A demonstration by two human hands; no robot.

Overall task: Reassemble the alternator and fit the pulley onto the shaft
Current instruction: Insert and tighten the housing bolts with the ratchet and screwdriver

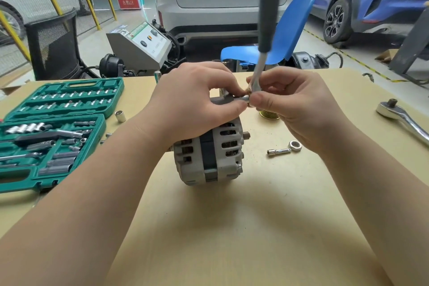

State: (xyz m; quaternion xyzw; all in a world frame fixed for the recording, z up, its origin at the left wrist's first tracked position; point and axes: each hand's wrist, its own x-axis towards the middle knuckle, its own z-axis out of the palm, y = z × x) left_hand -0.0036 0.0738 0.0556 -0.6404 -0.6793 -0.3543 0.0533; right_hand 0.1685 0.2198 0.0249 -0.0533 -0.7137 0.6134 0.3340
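We see the alternator lying on its side at the middle of the tabletop, its shaft pointing right. Our left hand rests on top of the alternator, fingers curled, its grip pinching the socket at the upper edge. Our right hand holds the small ratchet by its head, fingers closed round it, handle standing up above the alternator. The brass-coloured pulley sits just right of the alternator, behind our right hand; a nut and an extension bar lie right of the shaft. We judge the alternator heavy, rigid and apt to roll: hold it down by the ribbed casing, not the shaft. The pulley looks smooth; take it by its grooved rim.
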